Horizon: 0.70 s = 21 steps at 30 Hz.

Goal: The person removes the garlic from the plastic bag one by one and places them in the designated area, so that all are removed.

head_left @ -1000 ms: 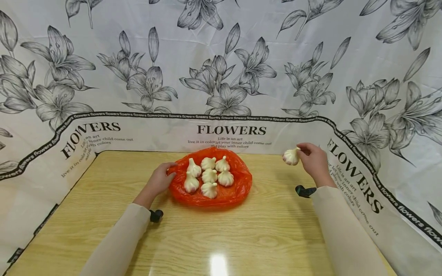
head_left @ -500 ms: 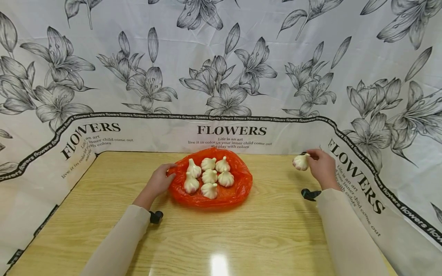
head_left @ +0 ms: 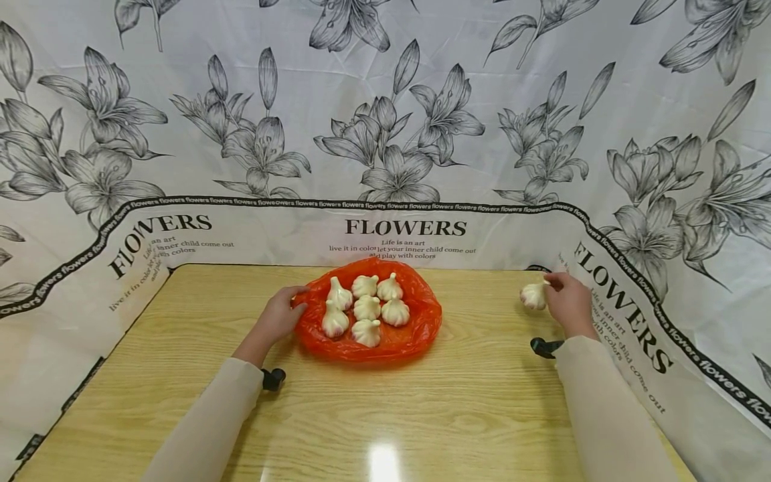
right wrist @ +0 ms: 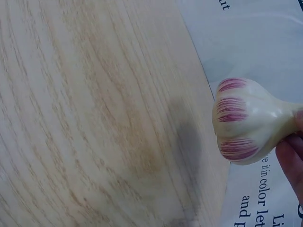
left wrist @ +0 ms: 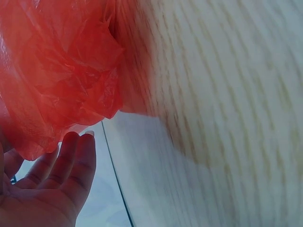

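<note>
In the head view, a red plastic bag [head_left: 415, 338] lies spread open on the table, with several white garlic bulbs [head_left: 367, 308] in it. My left hand [head_left: 278, 318] pinches the bag's left rim; in the left wrist view its fingers [left wrist: 78, 170] lie under the red film [left wrist: 66, 71], and the thumb is mostly hidden. Over at the table's right side, my right hand [head_left: 569, 301] holds a single garlic bulb [head_left: 533, 296] by its stem. The right wrist view shows purple streaks on this bulb [right wrist: 241, 123], its shadow falling on the wood apart from it.
The wooden table [head_left: 458, 415] is bordered at the back and sides by a white curtain [head_left: 289, 231] with a flower print. A dark wrist device [head_left: 545, 347] sits below the right hand, another device [head_left: 274, 379] by the left wrist.
My right hand has moved right and lower with the garlic bulb, toward the table's back right corner. The left hand and the bag have stayed in place.
</note>
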Each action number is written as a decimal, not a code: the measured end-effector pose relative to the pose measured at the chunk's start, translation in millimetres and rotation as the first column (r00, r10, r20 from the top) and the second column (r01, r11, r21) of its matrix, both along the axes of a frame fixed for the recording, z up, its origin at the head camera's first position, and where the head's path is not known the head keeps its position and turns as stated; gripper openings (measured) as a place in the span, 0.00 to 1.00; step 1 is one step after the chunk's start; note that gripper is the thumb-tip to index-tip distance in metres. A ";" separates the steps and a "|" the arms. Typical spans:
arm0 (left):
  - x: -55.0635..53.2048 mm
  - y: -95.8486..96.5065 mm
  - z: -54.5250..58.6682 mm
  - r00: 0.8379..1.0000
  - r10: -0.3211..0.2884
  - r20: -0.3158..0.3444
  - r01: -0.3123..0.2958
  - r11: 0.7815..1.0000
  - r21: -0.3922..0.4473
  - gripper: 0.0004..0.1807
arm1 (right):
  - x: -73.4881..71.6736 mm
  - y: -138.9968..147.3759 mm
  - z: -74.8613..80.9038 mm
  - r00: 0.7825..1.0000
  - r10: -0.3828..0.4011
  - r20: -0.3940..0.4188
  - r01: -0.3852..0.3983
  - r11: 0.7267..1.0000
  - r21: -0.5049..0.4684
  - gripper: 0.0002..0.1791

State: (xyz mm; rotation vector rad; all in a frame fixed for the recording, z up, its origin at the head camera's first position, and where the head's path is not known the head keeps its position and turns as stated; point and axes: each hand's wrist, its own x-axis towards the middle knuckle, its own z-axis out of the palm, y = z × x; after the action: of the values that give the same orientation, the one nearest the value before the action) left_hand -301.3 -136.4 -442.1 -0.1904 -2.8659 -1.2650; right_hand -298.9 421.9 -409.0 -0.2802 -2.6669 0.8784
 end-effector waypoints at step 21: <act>-1.8 -3.0 -3.6 0.999 0.026 0.027 -0.026 1.000 0.000 0.22 | -0.7 13.3 -27.0 0.999 -0.035 -0.027 0.034 0.999 -0.016 0.20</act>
State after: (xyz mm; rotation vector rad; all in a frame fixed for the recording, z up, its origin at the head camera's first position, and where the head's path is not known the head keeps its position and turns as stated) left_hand -303.1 -139.4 -445.6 -0.1365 -2.8802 -1.2739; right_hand -299.5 435.2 -436.0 -0.3147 -2.6230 0.8867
